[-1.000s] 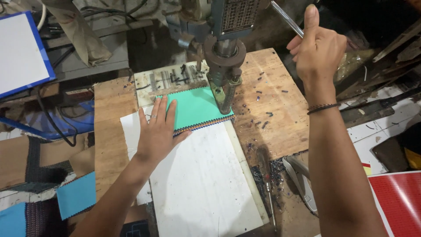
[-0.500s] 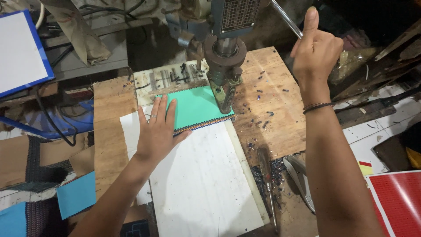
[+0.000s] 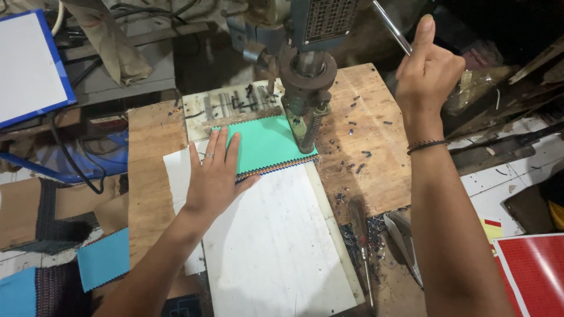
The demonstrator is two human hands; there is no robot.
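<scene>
Drilling step: left hand (image 3: 214,179) flat, fingers spread, pinning green fabric stack (image 3: 264,147) under drill head (image 3: 306,76); right hand (image 3: 427,73) clamped on feed lever (image 3: 390,26). Next move prob. needs steady stack, smooth lever pull.

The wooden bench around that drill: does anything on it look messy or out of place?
Yes. Small dark scraps lie strewn over the wooden bench right of the drill head, piling thicker near a screwdriver. The left hand presses the green swatch stack flat; the right hand grips the lever.
</scene>
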